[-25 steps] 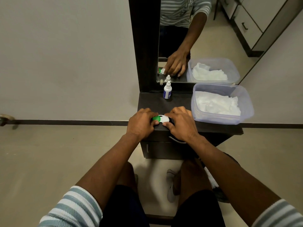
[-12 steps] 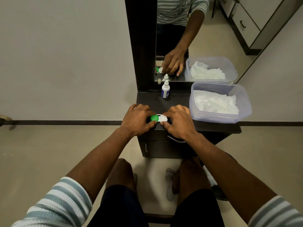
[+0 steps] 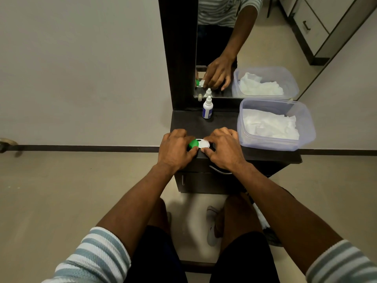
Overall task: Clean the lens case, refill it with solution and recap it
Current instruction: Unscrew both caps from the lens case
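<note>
A small lens case (image 3: 201, 144) with a green cap (image 3: 193, 144) on its left well and a white cap on its right well lies near the front edge of a dark dresser top (image 3: 195, 123). My left hand (image 3: 175, 149) has its fingertips closed around the green cap. My right hand (image 3: 223, 149) holds the white side of the case, fingers pinched at its edge. A small white solution bottle (image 3: 207, 108) with a blue label stands upright at the back of the top, apart from both hands.
A clear plastic tub (image 3: 304, 127) holding white tissues sits at the right of the dresser top, close to my right hand. A mirror (image 3: 255, 37) in a dark frame rises behind. Drawers with a metal handle (image 3: 219, 170) lie below the front edge.
Both hands stay on the case; the left fingers have shifted slightly around the green cap. The camera view has drifted a little.
</note>
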